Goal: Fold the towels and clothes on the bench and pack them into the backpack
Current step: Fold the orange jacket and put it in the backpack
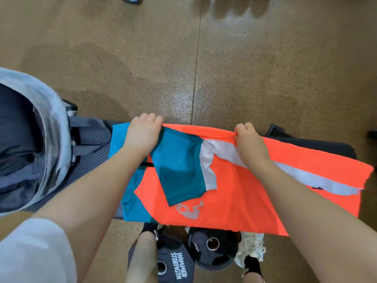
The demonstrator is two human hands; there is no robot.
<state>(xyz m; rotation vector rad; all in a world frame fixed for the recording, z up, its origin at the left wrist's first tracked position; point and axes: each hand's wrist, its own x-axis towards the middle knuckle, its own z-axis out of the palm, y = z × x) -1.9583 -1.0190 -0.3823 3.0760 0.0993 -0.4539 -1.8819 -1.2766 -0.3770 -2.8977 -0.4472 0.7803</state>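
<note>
An orange sports shirt (244, 201) with teal sleeves and white stripes lies spread across the black bench (318, 145). One teal sleeve (179, 170) is folded inward over the orange front. My left hand (142, 133) grips the shirt's far edge near the teal shoulder, fingers curled over it. My right hand (248, 137) pinches the far orange edge further right. The grey backpack (40, 127) stands open at the bench's left end, its dark inside showing.
Two black weight plates (204, 252) lie on the floor under the bench's near side, next to my feet in a black shoe (150, 227) and a white shoe (253, 246). Brown speckled floor (183, 58) stretches beyond the bench.
</note>
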